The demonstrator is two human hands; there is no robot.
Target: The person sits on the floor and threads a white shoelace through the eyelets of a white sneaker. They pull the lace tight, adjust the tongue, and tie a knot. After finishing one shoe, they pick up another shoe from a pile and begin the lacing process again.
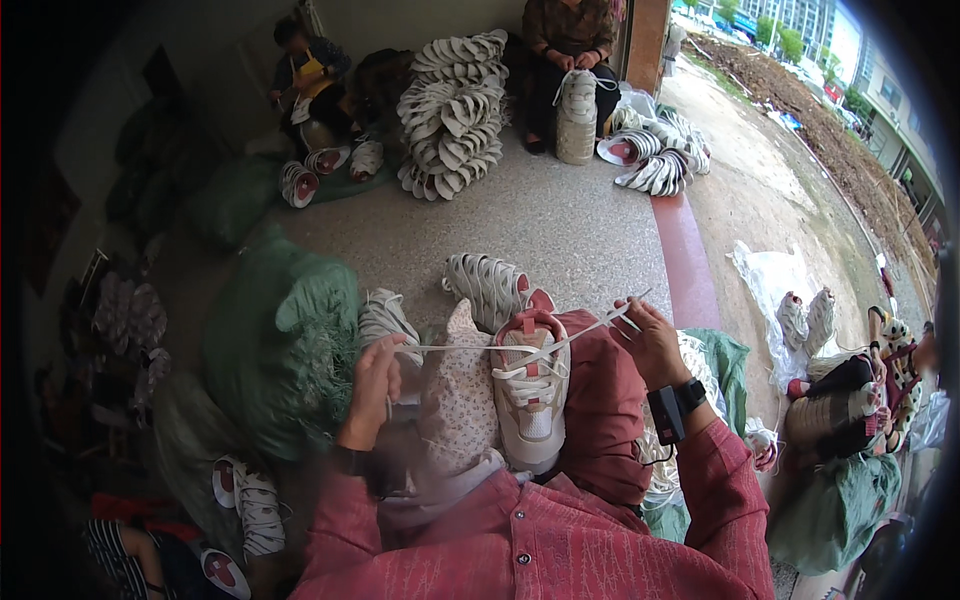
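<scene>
Left hand [375, 380], as we see it from the head view, has its fingers closed on one strand of white lace [450, 348]; the right hand [645, 342] pinches the other strand, a tip poking past the fingers, and the lace looks taut out to both sides. Between and below them rests a pale sneaker [530, 400], toe toward the body, between the inner edge of the red trouser leg [605, 400] and the flowered cloth [460, 385]. We'd judge it light — soft mesh on top, stiffer sole — and best steadied by the sole's sides; the lace seems limp, perhaps slippery, so we'd pinch it near its tips.
</scene>
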